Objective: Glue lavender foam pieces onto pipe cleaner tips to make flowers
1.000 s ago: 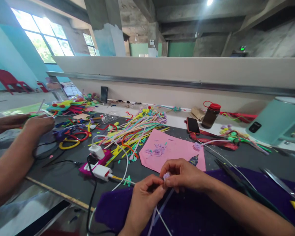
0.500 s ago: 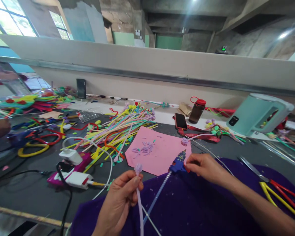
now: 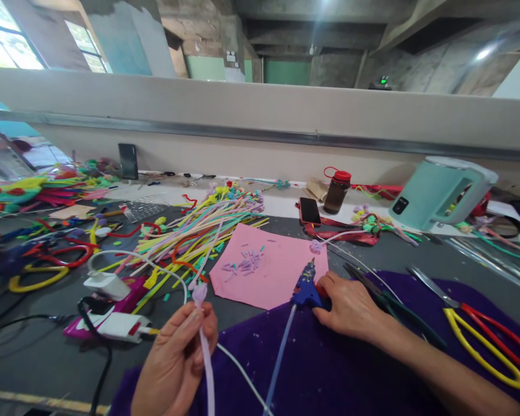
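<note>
Our left hand [image 3: 172,357] pinches a fuzzy lilac knob-topped stem [image 3: 200,294]; our right hand [image 3: 349,306] grasps a blue plastic glue gun [image 3: 305,288].

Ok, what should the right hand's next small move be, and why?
I'd probably close the right hand on the blue glue gun and lift it slightly: that hand is right at the gun's side, while the left hand holds the lilac stem with its bud exposed on top.
</note>
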Motion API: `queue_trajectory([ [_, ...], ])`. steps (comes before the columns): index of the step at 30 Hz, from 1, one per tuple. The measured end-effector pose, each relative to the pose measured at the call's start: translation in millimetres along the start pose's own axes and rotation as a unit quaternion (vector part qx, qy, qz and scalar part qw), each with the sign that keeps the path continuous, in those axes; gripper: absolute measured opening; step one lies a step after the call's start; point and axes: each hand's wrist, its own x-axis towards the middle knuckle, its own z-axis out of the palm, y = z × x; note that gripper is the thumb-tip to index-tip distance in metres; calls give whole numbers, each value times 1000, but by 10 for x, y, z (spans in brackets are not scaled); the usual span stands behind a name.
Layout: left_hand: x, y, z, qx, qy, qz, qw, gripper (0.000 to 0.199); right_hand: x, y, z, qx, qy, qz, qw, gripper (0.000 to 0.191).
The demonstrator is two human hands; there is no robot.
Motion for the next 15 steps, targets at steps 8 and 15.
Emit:
queue_trajectory([
  [8, -44, 88, -27, -40, 4, 16, 999, 12, 34, 245, -304, 591, 18, 26, 806, 25],
  [15, -9, -116, 37, -3, -11, -51, 999, 19, 48, 74, -38, 792, -52, 35, 607, 34],
])
